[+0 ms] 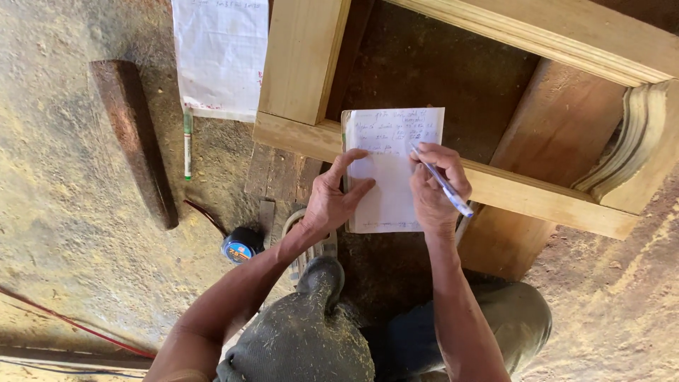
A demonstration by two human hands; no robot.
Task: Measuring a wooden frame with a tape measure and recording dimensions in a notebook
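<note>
We hold a pen (444,186) in our right hand (433,191), fingers pinched closed around its barrel, the tip set on the upper part of a notepad (392,170) where some handwritten lines sit. Our left hand (332,198) is spread on the pad's left edge, thumb and forefinger apart and pressing the sheet flat, gripping nothing. The notepad lies upright across the lower rail of a wooden frame (304,134), its top half over the pale wood and its bottom half hanging past the rail toward us. The frame runs from a post at the upper left to a moulded corner at the right, with a broad brown board (552,141) lying under it. Just below our left wrist rests a sawdust-covered knee (304,332), and the other leg, in grey trousers (516,311), shows beside our right forearm. To the left of the knee a tape measure (240,245) sits on the dusty floor (56,177). Farther left lies a dark wooden block (134,141), and between it and the frame a marker (187,145) lies below a large white sheet (221,53) of paper. A red cable (71,322) crosses the lower left corner.
</note>
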